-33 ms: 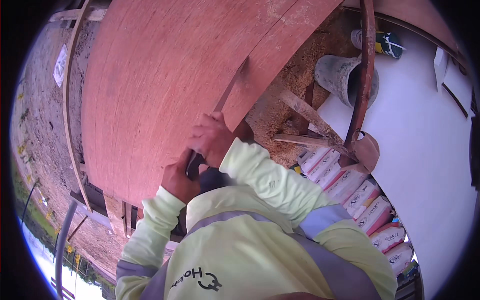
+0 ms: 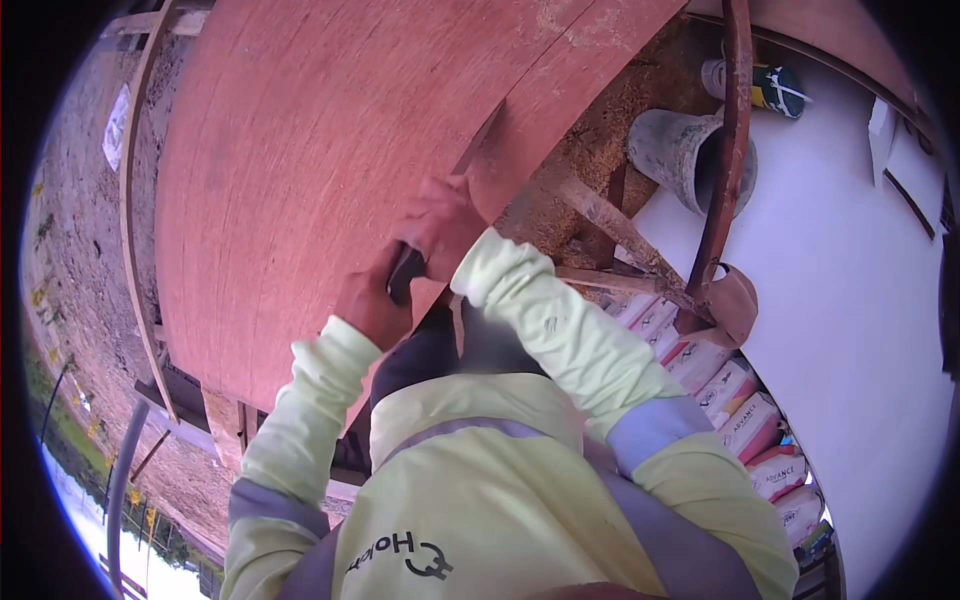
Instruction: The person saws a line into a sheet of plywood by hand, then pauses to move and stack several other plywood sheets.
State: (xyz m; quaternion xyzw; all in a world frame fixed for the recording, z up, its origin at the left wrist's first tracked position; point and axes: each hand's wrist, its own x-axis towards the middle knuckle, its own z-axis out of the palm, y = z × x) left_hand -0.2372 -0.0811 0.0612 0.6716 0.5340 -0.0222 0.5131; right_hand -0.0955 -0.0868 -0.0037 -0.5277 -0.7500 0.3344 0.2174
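A hand saw [image 2: 482,138] stands in a straight cut in a large reddish-brown plywood sheet [image 2: 290,200]. Its narrow metal blade points away from me, and the cut line runs on beyond its tip. My left hand [image 2: 376,296] is closed round the dark handle at the near end. Just ahead of it, my right hand [image 2: 442,226] is also closed on the saw, near where blade and handle meet. The part of the blade below the sheet is hidden.
Right of the sheet are a brown wooden frame [image 2: 732,140], a grey bucket [image 2: 665,150] on its side and sawdust [image 2: 600,130] on the ground. Printed bags [image 2: 752,425] are stacked at the lower right. A long wooden strip [image 2: 130,220] runs along the left.
Both hands have pushed forward along the cut with the saw, away from my body. Less of the blade shows above the sheet ahead of the right hand.
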